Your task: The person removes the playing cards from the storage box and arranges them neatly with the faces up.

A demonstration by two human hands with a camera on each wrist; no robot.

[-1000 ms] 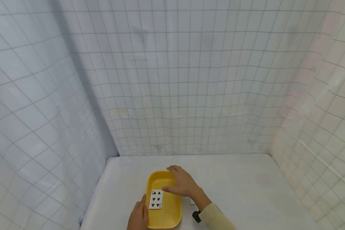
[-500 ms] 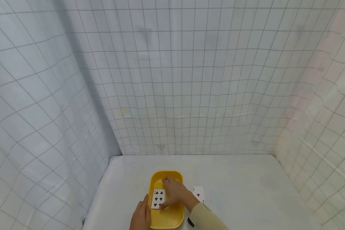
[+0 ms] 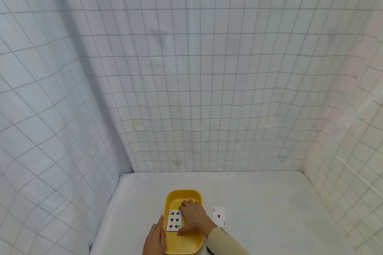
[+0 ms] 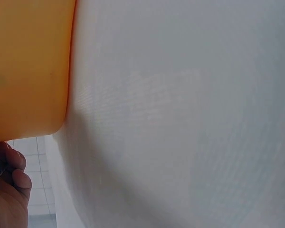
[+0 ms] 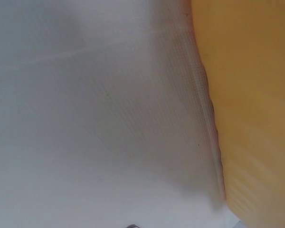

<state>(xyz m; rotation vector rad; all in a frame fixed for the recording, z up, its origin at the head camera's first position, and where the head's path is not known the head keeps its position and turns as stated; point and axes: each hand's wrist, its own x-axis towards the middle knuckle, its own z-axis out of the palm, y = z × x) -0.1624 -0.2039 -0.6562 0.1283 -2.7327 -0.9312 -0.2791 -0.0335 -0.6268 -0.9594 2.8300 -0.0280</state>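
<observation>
A six of clubs playing card point(image 3: 173, 220) lies face up in the left half of a yellow tray point(image 3: 183, 248). My right hand point(image 3: 193, 217) is over the tray with bent fingers. Its fingertips are by the card's upper right corner and its thumb by the lower right corner; I cannot tell if they pinch it. The palm hides part of the tray floor. My left hand point(image 3: 154, 238) holds the tray's left rim, and the left wrist view has its bent fingers point(image 4: 21, 180) against the tray's outer side.
An ace of hearts point(image 3: 218, 216) lies face up on the white table point(image 3: 258, 202), just right of the tray. Padded sheeting with a grid pattern point(image 3: 191, 106) closes in the back and both sides.
My right hand has come down from above the tray's right rim, its spread fingers drawing in beside the six of clubs. The ace of hearts has come into sight. My left hand stays put.
</observation>
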